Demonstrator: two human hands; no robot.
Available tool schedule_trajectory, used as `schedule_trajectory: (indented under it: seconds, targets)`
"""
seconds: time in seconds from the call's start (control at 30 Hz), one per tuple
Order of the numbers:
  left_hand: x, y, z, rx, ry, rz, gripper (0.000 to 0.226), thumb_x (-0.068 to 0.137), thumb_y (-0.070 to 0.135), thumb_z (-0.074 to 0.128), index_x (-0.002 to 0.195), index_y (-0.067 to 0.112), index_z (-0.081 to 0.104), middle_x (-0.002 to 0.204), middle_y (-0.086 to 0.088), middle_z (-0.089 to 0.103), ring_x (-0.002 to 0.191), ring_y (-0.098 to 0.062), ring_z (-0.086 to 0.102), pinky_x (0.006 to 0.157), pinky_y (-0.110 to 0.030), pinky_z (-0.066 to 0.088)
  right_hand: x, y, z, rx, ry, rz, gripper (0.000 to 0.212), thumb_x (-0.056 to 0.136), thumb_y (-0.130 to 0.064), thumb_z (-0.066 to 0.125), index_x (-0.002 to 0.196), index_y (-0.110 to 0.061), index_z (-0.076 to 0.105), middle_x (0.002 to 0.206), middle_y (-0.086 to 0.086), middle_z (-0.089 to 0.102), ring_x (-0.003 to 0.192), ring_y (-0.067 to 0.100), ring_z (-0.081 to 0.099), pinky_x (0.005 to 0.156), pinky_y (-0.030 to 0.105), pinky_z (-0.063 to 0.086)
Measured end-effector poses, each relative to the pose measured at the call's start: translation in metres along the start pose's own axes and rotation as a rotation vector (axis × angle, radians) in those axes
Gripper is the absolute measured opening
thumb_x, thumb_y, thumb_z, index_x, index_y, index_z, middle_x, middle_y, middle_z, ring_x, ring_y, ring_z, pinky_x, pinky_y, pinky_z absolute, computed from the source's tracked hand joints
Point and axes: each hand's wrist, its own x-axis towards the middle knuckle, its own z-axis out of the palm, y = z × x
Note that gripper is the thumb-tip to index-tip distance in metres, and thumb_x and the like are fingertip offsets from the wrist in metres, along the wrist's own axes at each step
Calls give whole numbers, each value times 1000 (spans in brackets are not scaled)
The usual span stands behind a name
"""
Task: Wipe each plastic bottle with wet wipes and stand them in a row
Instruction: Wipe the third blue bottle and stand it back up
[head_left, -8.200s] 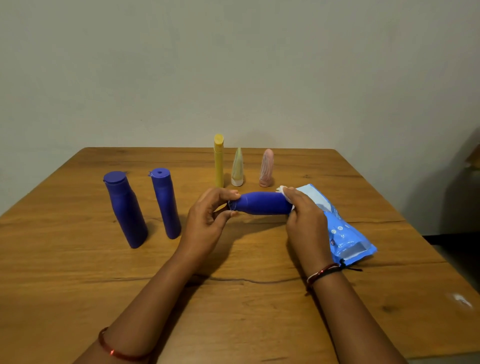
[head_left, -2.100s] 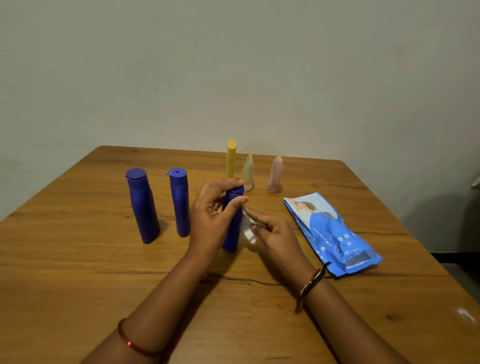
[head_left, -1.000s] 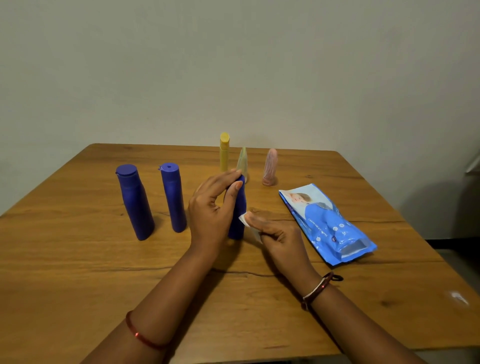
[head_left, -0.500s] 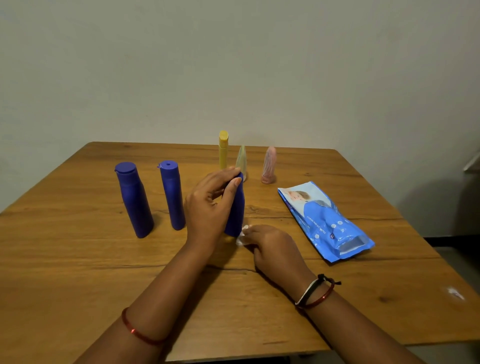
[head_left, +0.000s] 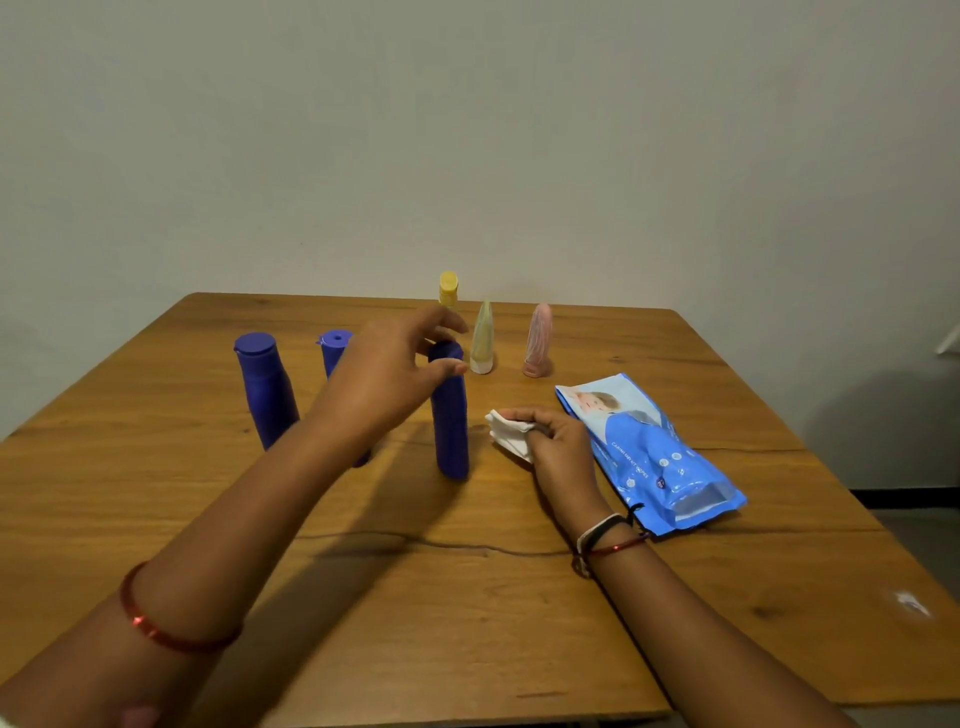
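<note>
Three blue plastic bottles stand upright in a row on the wooden table: the left one, the middle one partly hidden behind my left arm, and the right one. My left hand hovers at the right bottle's cap with fingers spread loosely around it. My right hand rests on the table just right of that bottle, closed on a crumpled white wet wipe.
A yellow bottle, a pale green tube and a pink tube stand further back. A blue wet wipes packet lies flat to the right of my right hand. A plain wall rises behind the table.
The third blue bottle now stands upright alone. My left hand has loosened and lifted to its cap. My right hand has pulled the wipe away from the bottle's base to the right.
</note>
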Motion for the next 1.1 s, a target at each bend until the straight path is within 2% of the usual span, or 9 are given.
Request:
schedule_trajectory:
  seconds: [0.07,0.1,0.13,0.17,0.23,0.3,0.7,1.1]
  targets:
    - [2,1,-13,80,-35,24,41,86,22,68,124,31,55,122,9,62,106,-2,54,88,-25,41,2,0,4,18,-1,-13,45,83,9,44,96,-23,73,103,-8,69,100,3,58,75,10,42]
    - [3,1,-19,122,-52,41,41,86,21,68,124,31,55,121,9,62,109,-5,56,96,-29,40,2,-1,6,23,-5,-19,45,82,9,44,95,-23,73,103,-8,69,99,3,58,75,10,42]
    - [5,1,-25,172,-68,62,40,86,22,68,122,31,56,121,9,63,111,-8,57,107,-35,33,2,-1,6,23,-10,-26,46,82,9,44,95,-23,73,102,-8,69,99,2,58,75,9,42]
    - [7,1,-29,228,-78,85,38,85,23,69,121,31,56,120,9,64,112,-9,59,115,-39,20,2,-1,6,19,-17,-30,46,82,9,43,95,-24,73,101,-9,69,98,1,58,75,9,42]
    - [11,0,-34,309,-80,123,35,86,24,68,119,29,58,119,9,64,110,-9,59,118,-40,0,2,0,6,6,-31,-35,46,82,9,44,95,-25,73,99,-12,68,96,0,57,74,10,42]
    - [15,-2,-36,344,-80,145,32,87,23,67,117,29,58,119,9,64,110,-9,59,118,-39,-5,2,2,5,1,-37,-37,46,83,9,44,96,-24,73,100,-12,67,97,0,56,75,10,42]
    - [22,-29,-43,397,-95,114,31,88,21,66,117,26,60,119,8,65,111,-10,59,117,-41,-7,4,5,6,18,-27,-80,46,81,11,45,94,-22,74,99,-10,68,97,-2,57,74,2,42]
    - [22,-33,-48,348,-121,102,32,87,19,67,117,27,59,119,9,64,111,-10,60,118,-43,-7,5,6,5,8,-16,-55,46,80,11,45,94,-23,74,102,-8,69,99,3,58,78,12,43]
